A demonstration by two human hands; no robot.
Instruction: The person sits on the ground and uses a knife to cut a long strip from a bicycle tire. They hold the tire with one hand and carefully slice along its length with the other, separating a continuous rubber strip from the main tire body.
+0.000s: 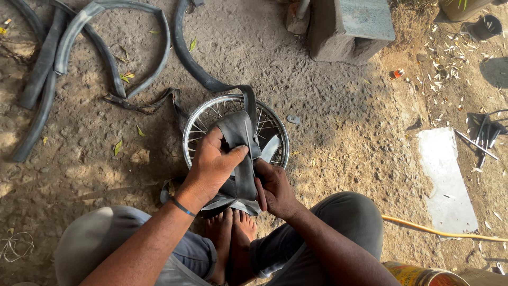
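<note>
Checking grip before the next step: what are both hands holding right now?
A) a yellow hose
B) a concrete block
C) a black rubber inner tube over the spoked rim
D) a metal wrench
C: the left hand and right hand both clasp the black inner tube above the spoked rim.

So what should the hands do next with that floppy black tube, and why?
Probably slide both hands along the black rubber tube to the next stretch. The left hand and right hand each have a grip on one folded bit over the spoked wheel rim, while the rest trails off across the dirt.
</note>
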